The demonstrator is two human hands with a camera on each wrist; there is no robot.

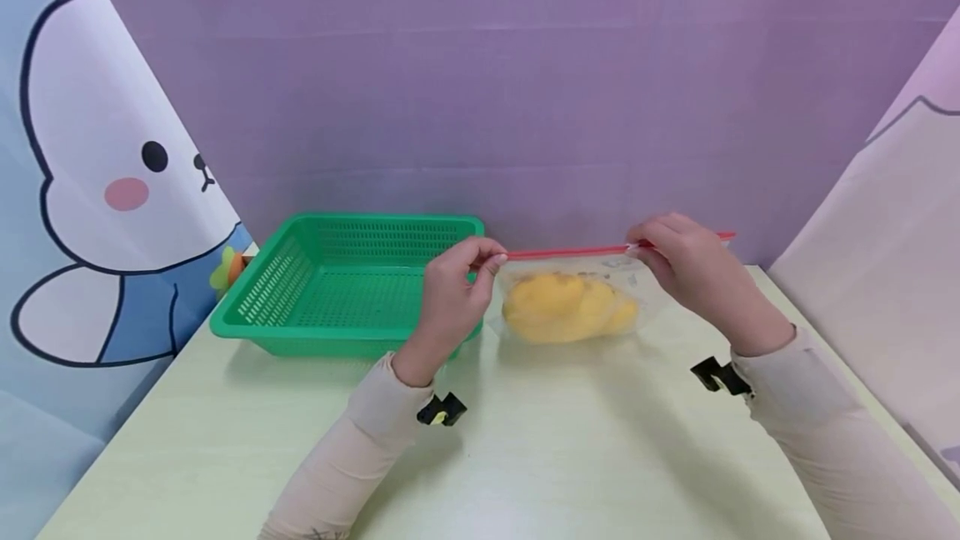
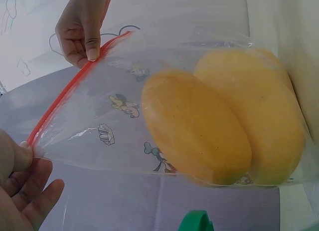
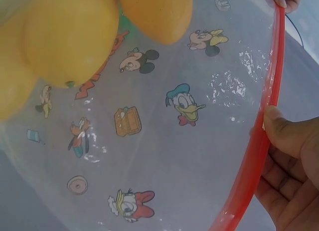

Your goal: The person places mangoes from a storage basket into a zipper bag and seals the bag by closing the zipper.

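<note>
A clear zip bag (image 2: 84, 146) printed with cartoon figures hangs above the table by its red zip strip (image 1: 566, 253). Several yellow mangoes (image 1: 558, 307) lie inside it, bunched at the bottom. With thumb and fingers my left hand (image 1: 459, 286) pinches the strip's left end. My right hand (image 1: 693, 273) pinches the same strip further right, and a short length of red sticks out beyond it. In the right wrist view a small pale piece shows under the right thumb (image 3: 281, 128), mostly hidden. The strip runs taut and nearly straight between both hands.
Left of the bag stands a green plastic basket (image 1: 352, 330) with slotted walls, close beside my left hand. Behind it, at the left, a small orange and green ornament (image 1: 228, 269) shows. A purple cloth (image 1: 525, 90) backs the pale table (image 1: 540, 440).
</note>
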